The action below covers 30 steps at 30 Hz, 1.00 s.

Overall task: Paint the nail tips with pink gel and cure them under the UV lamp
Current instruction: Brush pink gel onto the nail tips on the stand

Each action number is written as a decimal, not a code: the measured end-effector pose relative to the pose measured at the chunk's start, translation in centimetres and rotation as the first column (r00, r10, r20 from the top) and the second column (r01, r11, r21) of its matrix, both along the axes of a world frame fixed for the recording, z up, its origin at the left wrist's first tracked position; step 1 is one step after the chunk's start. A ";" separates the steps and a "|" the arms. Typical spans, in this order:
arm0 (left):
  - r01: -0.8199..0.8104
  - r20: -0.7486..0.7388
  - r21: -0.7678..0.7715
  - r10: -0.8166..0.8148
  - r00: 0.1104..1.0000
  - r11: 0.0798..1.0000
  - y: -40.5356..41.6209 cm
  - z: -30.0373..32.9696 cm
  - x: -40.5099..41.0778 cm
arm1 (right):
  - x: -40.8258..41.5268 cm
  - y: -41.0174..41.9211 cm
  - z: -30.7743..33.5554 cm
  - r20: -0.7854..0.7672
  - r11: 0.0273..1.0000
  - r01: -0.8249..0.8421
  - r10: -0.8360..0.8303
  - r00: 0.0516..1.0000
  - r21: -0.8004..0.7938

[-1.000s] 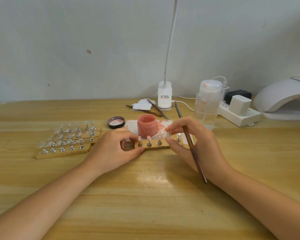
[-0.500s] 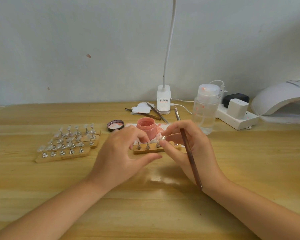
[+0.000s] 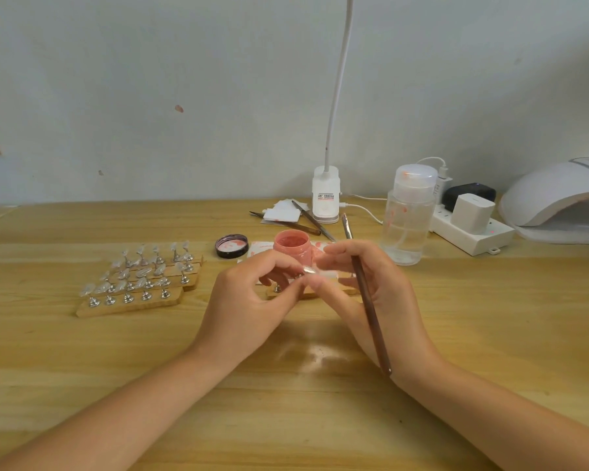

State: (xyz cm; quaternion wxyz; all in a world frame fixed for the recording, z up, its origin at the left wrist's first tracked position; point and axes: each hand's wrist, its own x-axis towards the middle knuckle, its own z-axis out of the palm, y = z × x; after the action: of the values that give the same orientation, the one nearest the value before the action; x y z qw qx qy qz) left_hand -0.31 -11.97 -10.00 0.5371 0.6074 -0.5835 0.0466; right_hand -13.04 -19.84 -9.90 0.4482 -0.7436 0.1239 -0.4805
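An open jar of pink gel (image 3: 292,248) stands mid-table, its black lid (image 3: 232,245) to the left. In front of it lies a wooden strip (image 3: 327,293) with metal pegs, one peg (image 3: 277,288) visible. My left hand (image 3: 252,300) and right hand (image 3: 364,294) meet above the strip, both pinching a small metal nail-tip stand (image 3: 308,270) lifted off it. A brown brush (image 3: 368,300) is tucked in my right hand, its tip pointing away. The white UV lamp (image 3: 558,195) sits at the far right.
Wooden strips with several clear nail tips on metal stands (image 3: 140,280) lie at left. A clear pump bottle (image 3: 409,219), power strip with chargers (image 3: 473,229), a clip lamp base (image 3: 325,198), tools and paper scraps (image 3: 286,212) line the back.
Both hands have risen from the strip; a metal stand with its tip has been pulled off and is now held between the fingertips above it.
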 end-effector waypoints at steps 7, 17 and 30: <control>-0.009 -0.159 -0.074 -0.003 0.987 0.997 -0.1 0.2 0.9 | 0.6 -2.9 3.8 -0.015 0.994 0.027 -0.025 1.000 0.104; -0.055 -0.334 -0.044 0.037 0.942 0.997 -0.3 0.1 1.7 | 6.6 -7.2 5.6 -0.365 0.981 0.159 -0.190 0.912 -0.113; -0.066 -0.306 -0.029 0.054 0.950 0.997 -0.3 0.0 1.9 | 8.5 -7.0 3.8 -0.445 0.906 0.193 -0.360 0.820 -0.377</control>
State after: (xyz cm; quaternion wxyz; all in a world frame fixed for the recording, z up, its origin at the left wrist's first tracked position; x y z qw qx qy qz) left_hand 1.59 -12.32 -9.98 0.6308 0.6142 -0.4737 -0.0203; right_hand -4.51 -26.80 -6.06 0.2000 -0.8782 0.2666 -0.3429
